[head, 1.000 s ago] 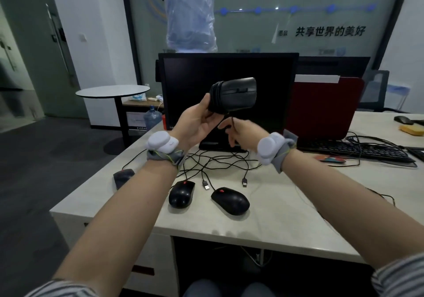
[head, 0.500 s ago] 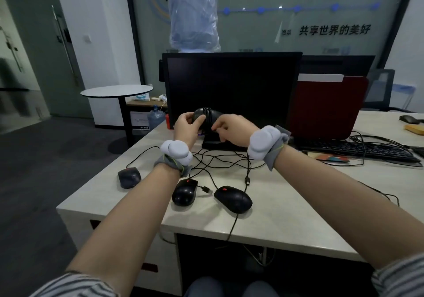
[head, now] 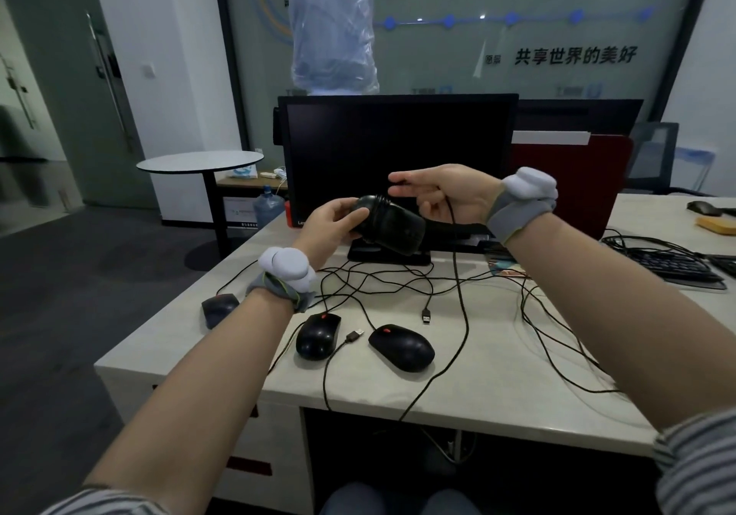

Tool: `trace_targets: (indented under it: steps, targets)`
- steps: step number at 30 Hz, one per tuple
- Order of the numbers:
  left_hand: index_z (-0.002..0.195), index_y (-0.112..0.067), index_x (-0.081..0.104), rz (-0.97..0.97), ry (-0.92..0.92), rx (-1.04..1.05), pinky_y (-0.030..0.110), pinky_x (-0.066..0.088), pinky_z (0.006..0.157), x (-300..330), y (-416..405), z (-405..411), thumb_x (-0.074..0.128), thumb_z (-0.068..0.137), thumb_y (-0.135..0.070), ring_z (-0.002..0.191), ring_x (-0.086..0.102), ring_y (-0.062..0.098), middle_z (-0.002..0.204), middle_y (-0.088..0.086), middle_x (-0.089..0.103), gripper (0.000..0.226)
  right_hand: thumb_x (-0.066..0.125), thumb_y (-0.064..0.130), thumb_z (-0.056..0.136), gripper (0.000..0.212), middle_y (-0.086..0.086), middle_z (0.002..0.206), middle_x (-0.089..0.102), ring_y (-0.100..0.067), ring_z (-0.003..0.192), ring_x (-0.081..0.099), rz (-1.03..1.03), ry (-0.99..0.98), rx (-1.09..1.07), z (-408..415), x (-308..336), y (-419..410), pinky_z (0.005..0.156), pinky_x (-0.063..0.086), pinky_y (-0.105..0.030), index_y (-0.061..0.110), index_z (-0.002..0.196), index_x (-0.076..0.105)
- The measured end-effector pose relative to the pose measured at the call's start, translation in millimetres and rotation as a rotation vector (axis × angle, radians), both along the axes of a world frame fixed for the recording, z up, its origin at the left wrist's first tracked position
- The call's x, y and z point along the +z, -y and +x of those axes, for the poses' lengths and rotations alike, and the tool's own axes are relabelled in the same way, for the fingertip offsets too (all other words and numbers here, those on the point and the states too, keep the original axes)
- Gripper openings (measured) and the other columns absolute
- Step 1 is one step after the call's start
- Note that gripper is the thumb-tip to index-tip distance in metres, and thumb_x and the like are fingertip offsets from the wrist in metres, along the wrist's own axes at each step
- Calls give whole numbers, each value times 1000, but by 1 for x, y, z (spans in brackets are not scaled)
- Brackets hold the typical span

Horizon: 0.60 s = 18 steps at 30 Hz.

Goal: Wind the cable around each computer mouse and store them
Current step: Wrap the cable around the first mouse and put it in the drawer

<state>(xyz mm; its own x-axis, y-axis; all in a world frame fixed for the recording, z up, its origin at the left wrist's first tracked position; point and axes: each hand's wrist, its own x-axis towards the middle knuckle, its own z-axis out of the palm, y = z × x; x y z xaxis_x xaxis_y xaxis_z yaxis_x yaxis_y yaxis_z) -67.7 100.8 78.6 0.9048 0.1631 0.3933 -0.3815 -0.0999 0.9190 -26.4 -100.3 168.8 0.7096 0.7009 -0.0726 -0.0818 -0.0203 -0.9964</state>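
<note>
Holding a black mouse (head: 388,228) above the desk (head: 498,363), in front of the monitor (head: 398,148), the left hand (head: 330,224) grips its left end with curled fingers. Some turns of cable (head: 458,295) already go around this mouse. The right hand (head: 442,192), a little higher and to the right, pinches the loose cable between thumb and finger; the cable hangs down over the near edge of the desk. Two other black mice (head: 318,335) (head: 402,345) lie near, unwound, and a grey one (head: 219,307) at far left.

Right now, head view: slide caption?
Left hand holds mouse; right hand pinches its cable mid-wind.
</note>
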Motion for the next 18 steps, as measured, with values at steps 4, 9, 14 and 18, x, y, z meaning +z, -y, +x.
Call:
trace_targets:
  steps: [4,9,14,18]
  targets:
    - [119,-6,54,14,-61,-115,28,54,86,7,8,-10,51,93,-13,97,62,15,104,4,63,28,42,20,98,26,2,86,68,-3,42,34,-97,218,-117,3,-5,1,45,41,-10,11,112,62]
    - [106,-8,58,-220,-109,-420,25,55,82,11,16,-20,36,99,-16,91,65,14,93,2,68,25,55,22,92,16,2,79,62,-7,56,44,-170,546,-259,4,-13,1,50,43,-14,17,96,70]
    - [105,-2,57,-655,-102,-430,24,57,75,16,25,-14,37,98,-28,93,65,18,102,13,63,34,49,-6,88,21,5,69,49,5,52,52,-236,786,-340,-2,-28,-10,50,40,-5,15,90,51]
    - [96,0,60,-796,-10,-309,25,59,71,20,35,-6,41,98,-22,82,70,17,89,13,70,29,41,10,95,10,1,60,46,-9,49,44,-482,841,-259,-8,-48,-36,46,37,-15,11,90,49]
